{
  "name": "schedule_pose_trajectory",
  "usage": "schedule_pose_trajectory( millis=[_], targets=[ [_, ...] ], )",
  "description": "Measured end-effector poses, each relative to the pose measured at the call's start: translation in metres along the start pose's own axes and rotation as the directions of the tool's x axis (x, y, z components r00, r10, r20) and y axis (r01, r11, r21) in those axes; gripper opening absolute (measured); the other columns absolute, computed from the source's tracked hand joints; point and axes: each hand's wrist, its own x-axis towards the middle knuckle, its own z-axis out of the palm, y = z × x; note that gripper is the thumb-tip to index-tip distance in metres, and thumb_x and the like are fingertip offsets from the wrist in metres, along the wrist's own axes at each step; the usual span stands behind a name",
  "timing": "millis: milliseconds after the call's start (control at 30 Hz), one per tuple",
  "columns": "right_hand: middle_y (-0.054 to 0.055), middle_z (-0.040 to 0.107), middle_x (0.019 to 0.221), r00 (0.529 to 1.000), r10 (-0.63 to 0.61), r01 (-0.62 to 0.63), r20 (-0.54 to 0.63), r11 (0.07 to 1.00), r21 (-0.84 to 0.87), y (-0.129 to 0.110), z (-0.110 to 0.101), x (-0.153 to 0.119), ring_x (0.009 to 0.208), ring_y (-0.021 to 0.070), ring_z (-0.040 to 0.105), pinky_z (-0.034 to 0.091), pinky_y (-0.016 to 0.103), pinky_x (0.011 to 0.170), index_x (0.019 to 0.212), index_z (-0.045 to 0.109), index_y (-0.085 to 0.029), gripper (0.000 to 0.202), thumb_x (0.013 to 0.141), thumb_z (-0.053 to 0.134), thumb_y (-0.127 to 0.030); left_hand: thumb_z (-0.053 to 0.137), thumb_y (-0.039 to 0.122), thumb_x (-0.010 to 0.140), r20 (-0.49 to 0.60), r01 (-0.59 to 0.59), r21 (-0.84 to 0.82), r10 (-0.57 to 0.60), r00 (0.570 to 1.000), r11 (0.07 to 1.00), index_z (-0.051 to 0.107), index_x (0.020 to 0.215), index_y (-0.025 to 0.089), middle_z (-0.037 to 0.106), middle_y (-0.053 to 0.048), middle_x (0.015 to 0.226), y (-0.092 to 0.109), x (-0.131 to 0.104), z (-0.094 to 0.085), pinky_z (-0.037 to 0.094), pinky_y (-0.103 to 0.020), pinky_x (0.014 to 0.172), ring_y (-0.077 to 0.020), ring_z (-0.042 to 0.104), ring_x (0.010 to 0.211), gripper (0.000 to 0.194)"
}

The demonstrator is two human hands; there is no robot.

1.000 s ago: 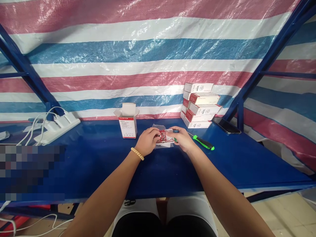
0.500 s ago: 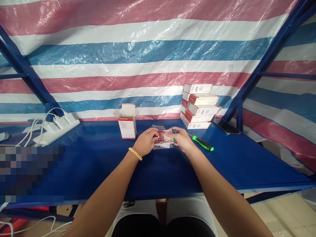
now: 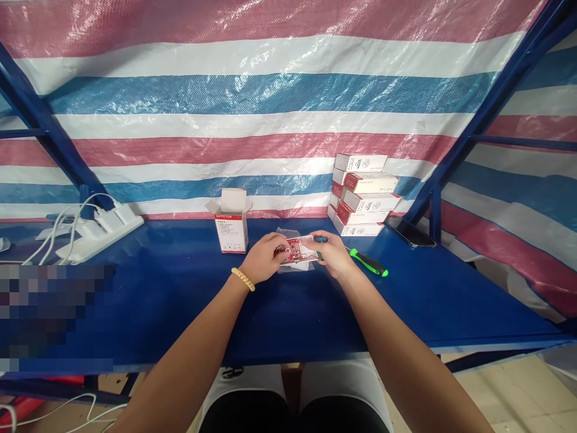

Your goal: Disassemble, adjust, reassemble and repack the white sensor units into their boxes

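Between my hands is a white device housing with a red circuit board (image 3: 296, 249) showing on its upper face. My left hand (image 3: 265, 257) grips its left end, fingers curled over the edge. At the other end, my right hand (image 3: 332, 252) is closed around the housing, and a small bluish-green part shows by its fingers. Beneath the device lie a clear plastic bag (image 3: 288, 233) and a white piece (image 3: 301, 266), partly hidden. A green and black screwdriver (image 3: 369, 263) rests on the table just right of my right hand.
An opened white and red box (image 3: 232, 231) stands behind my left hand. Several similar boxes (image 3: 365, 201) are stacked at the back right, beside a black phone (image 3: 412, 232). A white power strip (image 3: 103, 231) with cables lies at the left of the blue table (image 3: 180, 313).
My left hand has shifted slightly left along the device, and more of the red board shows. My right hand keeps its grip.
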Motion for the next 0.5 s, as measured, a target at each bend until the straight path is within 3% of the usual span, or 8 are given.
schedule_pose_trajectory(
  millis=[167,367,500],
  targets=[
    [-0.006,0.052,0.058,1.0,-0.016,0.014,0.026,0.999,0.04,0.0007,-0.0006,0.0011,0.047,0.0085,0.046,0.019,0.019,0.039,0.079,0.06,-0.021,0.046,0.045,0.086,-0.038,0.068,0.022,0.075,-0.031,0.088,-0.16,-0.094,0.995,0.983,0.067,0.096,0.022,0.068,-0.003,0.099,0.0017,0.0001,-0.0056,0.049,-0.033,0.082,-0.0201,0.063,0.089,0.021],
    [-0.005,0.056,0.061,0.998,-0.041,0.034,0.039,0.986,0.16,-0.0007,-0.0011,0.0001,0.046,0.0078,0.047,0.019,0.019,0.038,0.078,0.059,-0.02,0.048,0.044,0.088,-0.038,0.066,0.026,0.08,-0.055,0.095,-0.242,-0.112,0.992,0.966,0.066,0.117,0.025,0.065,-0.005,0.119,0.0024,0.0001,-0.0058,0.047,-0.036,0.093,-0.023,0.06,0.109,0.036],
    [-0.005,0.059,0.061,0.998,-0.049,0.04,0.037,0.975,0.219,-0.0016,0.0003,-0.0022,0.045,0.0074,0.047,0.021,0.019,0.039,0.08,0.059,-0.021,0.051,0.043,0.089,-0.037,0.076,0.029,0.072,-0.106,0.238,-0.414,-0.307,0.946,0.879,0.054,0.13,0.026,0.06,-0.008,0.127,-0.0027,0.0019,-0.0002,0.051,-0.039,0.088,-0.0246,0.062,0.105,0.062]
  ],
)
